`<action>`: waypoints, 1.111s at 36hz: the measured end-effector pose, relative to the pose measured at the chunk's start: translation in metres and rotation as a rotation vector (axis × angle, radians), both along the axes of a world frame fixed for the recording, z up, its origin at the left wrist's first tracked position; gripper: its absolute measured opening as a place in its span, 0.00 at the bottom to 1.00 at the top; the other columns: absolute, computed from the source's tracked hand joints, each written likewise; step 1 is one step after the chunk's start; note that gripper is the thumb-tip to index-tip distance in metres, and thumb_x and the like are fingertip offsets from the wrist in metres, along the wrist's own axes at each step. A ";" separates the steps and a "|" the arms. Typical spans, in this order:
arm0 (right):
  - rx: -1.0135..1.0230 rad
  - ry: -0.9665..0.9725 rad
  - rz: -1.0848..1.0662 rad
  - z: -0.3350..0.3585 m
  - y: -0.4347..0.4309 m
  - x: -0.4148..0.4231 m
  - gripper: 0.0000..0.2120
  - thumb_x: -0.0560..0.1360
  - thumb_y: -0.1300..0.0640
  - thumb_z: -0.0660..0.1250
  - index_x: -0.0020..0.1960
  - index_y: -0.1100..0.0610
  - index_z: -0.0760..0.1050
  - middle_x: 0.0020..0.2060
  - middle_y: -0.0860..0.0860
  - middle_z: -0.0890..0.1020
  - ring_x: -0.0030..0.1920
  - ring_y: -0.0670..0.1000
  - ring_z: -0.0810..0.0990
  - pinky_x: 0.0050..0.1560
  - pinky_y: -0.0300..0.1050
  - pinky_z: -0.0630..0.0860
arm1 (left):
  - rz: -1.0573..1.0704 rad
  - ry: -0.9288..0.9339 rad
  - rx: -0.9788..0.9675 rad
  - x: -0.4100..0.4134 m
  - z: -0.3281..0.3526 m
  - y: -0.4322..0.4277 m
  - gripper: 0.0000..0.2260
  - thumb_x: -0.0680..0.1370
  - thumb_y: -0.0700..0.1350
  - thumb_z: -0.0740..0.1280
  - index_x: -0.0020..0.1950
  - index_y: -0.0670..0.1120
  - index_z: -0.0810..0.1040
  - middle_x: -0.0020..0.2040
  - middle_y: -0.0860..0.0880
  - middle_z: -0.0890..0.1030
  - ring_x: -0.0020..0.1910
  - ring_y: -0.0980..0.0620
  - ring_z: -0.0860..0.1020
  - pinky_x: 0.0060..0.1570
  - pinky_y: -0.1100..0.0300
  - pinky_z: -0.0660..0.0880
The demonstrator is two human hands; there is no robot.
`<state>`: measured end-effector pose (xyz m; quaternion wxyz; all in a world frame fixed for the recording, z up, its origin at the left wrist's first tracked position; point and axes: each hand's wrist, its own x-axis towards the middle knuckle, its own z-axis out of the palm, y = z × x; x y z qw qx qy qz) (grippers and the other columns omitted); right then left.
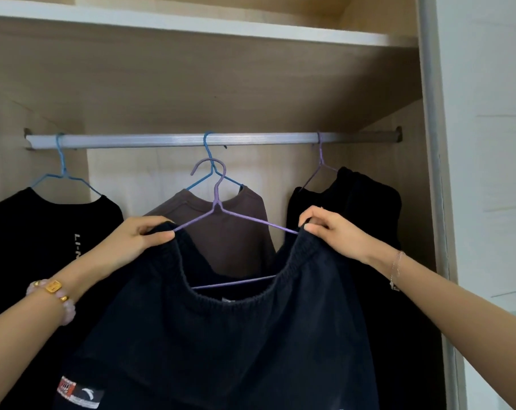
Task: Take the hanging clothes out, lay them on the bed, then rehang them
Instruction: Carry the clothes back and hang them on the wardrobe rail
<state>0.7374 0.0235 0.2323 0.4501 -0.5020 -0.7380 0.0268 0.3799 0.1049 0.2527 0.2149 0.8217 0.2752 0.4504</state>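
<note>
- Wardrobe interior faces us.
- Our left hand (138, 235) and right hand (324, 229), both pinched shut, hold the dark garment (221, 335) by its waistband.
- Its purple hanger (218, 202) runs nine to three, hook at twelve, below the rail (162, 141).

There is one view only, from the person's head, facing straight into the open wardrobe (428, 113) and tipped slightly upward, so the rail (176, 141) crosses mid-frame and the shelf (191, 23) runs along the top. It stands close, within arm's reach of the hanging clothes.
</note>
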 end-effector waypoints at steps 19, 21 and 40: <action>0.265 -0.024 -0.373 0.017 -0.021 0.032 0.09 0.79 0.50 0.60 0.43 0.48 0.77 0.43 0.48 0.82 0.48 0.50 0.79 0.53 0.50 0.72 | 0.081 -0.018 -0.012 -0.017 -0.013 0.004 0.07 0.76 0.42 0.65 0.47 0.45 0.83 0.37 0.52 0.84 0.38 0.59 0.80 0.36 0.72 0.75; 0.228 -0.019 -0.368 0.019 -0.020 0.034 0.09 0.78 0.48 0.60 0.44 0.46 0.77 0.44 0.48 0.82 0.49 0.50 0.79 0.53 0.49 0.72 | 0.069 -0.044 -0.003 -0.013 -0.016 0.008 0.07 0.78 0.40 0.63 0.49 0.42 0.81 0.39 0.52 0.84 0.40 0.58 0.80 0.38 0.71 0.75; 0.226 -0.271 -0.646 0.026 -0.046 0.042 0.10 0.80 0.46 0.54 0.48 0.46 0.73 0.42 0.49 0.81 0.44 0.54 0.77 0.40 0.48 0.69 | 0.187 0.100 0.118 0.034 -0.030 0.037 0.07 0.78 0.46 0.64 0.41 0.55 0.78 0.41 0.56 0.82 0.44 0.57 0.78 0.50 0.58 0.73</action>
